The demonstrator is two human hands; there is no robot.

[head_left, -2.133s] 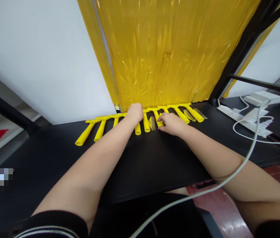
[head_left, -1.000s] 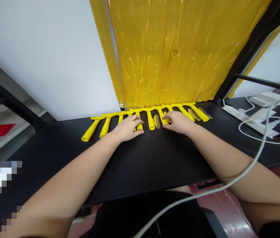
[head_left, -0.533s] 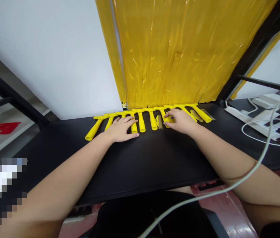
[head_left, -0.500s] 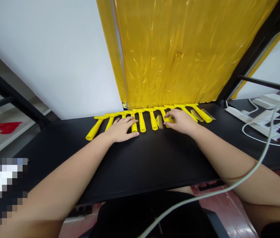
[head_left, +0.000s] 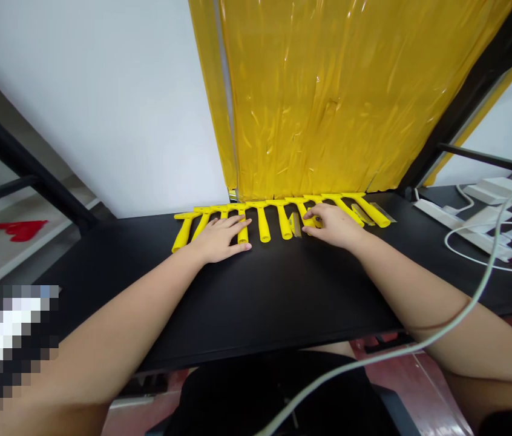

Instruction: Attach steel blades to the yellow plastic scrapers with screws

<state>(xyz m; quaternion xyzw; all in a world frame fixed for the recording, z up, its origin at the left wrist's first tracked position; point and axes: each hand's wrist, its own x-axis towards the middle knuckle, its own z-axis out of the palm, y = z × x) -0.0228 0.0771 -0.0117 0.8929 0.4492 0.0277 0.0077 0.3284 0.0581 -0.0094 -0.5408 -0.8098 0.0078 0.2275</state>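
Note:
A row of yellow T-shaped squeegees (head_left: 263, 225) lies on the black table (head_left: 274, 290), crossbars toward the back and round hollow handles toward me. My left hand (head_left: 223, 236) rests palm down over the left part of the row, fingers spread, covering parts of several handles. Toward the right of the row, my right hand (head_left: 331, 225) has thumb and fingers curled round one squeegee's handle (head_left: 307, 215). A small clear strip (head_left: 297, 225) lies just left of it. Another strip (head_left: 361, 214) is partly seen beyond that hand.
Yellow plastic sheeting (head_left: 319, 109) and a white panel (head_left: 147, 109) rise behind the row. White power strips (head_left: 460, 224) with cables sit at the right. A pale cable (head_left: 401, 351) loops across my right forearm. A black frame post (head_left: 456, 103) stands at the right.
The view has shifted slightly. The leftmost squeegee's handle end has swung to the right, closer to my left hand. Both hands stay at nearly the same places on the row.

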